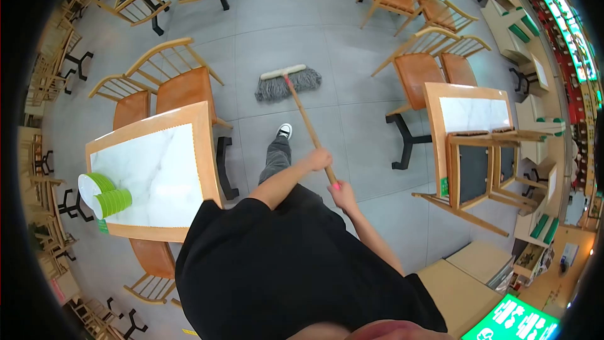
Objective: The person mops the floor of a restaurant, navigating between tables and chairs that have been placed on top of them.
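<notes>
A mop with a long wooden handle reaches from my body out onto the grey tile floor. Its grey string head, fixed under a pale crossbar, lies flat on the tiles ahead of my shoe. My left hand is wrapped round the lower part of the handle. Nearer to my body, my right hand closes on the top end, where a bit of pink shows.
On the left stands a marble-topped table with stacked green bowls. At right, upturned chairs rest on another table. Brown-seated chairs flank the aisle, and cardboard boxes sit at lower right.
</notes>
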Tool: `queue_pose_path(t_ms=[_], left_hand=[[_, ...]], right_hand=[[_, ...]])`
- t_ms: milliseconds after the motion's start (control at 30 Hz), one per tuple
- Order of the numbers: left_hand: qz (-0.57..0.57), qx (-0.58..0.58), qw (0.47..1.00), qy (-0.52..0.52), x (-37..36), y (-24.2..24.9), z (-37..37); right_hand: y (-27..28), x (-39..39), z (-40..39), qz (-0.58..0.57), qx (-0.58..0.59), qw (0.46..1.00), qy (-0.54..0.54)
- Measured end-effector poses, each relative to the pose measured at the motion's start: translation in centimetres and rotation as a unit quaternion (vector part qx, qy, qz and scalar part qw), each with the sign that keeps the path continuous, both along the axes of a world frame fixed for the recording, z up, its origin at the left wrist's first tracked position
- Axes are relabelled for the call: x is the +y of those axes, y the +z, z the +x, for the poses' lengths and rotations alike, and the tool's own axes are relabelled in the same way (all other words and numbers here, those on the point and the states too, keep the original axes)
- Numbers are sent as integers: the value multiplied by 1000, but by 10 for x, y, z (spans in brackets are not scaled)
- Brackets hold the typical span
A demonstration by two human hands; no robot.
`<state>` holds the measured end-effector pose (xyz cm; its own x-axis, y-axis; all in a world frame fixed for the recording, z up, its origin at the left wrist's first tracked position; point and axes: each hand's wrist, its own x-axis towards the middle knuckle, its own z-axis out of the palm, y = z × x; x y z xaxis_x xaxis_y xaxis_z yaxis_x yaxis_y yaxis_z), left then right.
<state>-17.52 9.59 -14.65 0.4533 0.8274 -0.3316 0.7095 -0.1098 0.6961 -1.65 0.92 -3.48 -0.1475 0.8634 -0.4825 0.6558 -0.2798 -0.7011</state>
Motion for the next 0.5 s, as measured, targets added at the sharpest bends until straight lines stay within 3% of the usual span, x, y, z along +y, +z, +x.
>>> queue_pose_path(t_ms=[100, 167, 267, 367, 467, 500], left_hand=[[105, -16, 989, 100, 46, 24, -76], [162, -6, 971, 177, 72, 47, -116], [-79, -234, 912, 327, 121, 29, -171], [-27, -52, 968, 243, 159, 37, -207], [2, 150, 971, 188, 175, 38, -208], [18, 160, 972, 170, 176, 45, -202]], right_hand=[[-13, 88, -85, 3, 47, 999, 2], [5, 152, -142, -100, 76, 992, -11], [-9, 217, -202, -91, 72, 993, 14], [-38, 257, -218, -69, 44, 997, 13], [-47, 263, -191, -52, 42, 998, -2], [-52, 261, -172, -46, 37, 998, 14]])
